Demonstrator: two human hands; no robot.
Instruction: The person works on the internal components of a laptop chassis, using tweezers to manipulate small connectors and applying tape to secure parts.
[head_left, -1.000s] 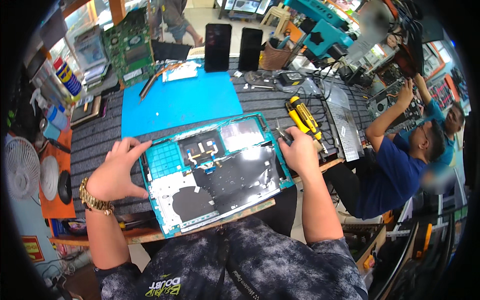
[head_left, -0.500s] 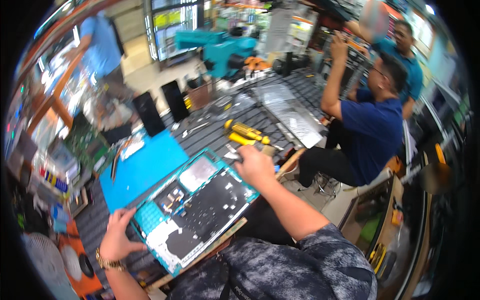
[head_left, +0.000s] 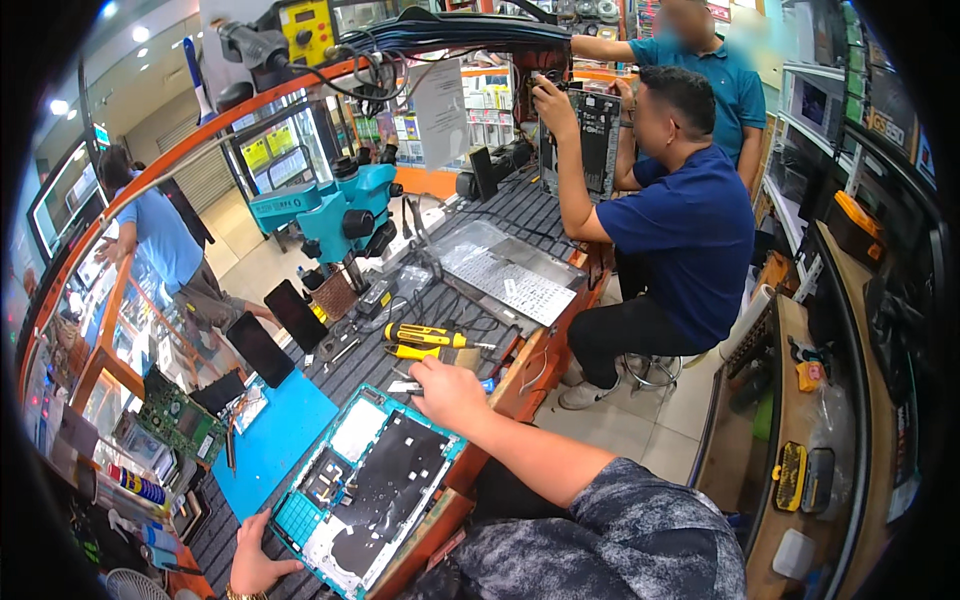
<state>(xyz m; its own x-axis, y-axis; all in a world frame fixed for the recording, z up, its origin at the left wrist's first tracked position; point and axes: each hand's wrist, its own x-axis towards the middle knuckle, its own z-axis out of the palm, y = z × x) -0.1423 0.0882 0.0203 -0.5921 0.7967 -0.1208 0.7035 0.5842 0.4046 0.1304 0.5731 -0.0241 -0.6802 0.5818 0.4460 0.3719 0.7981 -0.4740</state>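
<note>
A laptop case half (head_left: pixel 395 475) lies near the bench's front edge, its inner side up. It has teal edges, a black sheet over much of it, a pale rectangular plate and small parts with cables near the middle. My left hand (head_left: pixel 258 562) grips its near left corner, thumb apart from the fingers. At the far right corner my right hand (head_left: pixel 450 395) is closed over the edge, its fingertips partly hidden. Just beyond that hand are a yellow-handled screwdriver (head_left: pixel 425 335) and a second yellow-handled tool (head_left: pixel 412 352).
A blue mat (head_left: pixel 275 440) lies left of the case, with two dark phones (head_left: pixel 260 348) standing behind it. A teal microscope (head_left: pixel 345 215) rises at the back. Beyond the tools sits a clear-covered tray (head_left: pixel 505 280). A seated co-worker (head_left: pixel 680 230) holds a dark panel (head_left: pixel 590 140).
The whole view has shifted, so the case and my hands appear lower and more of the shop shows. Both hands stay at the case's corners.
</note>
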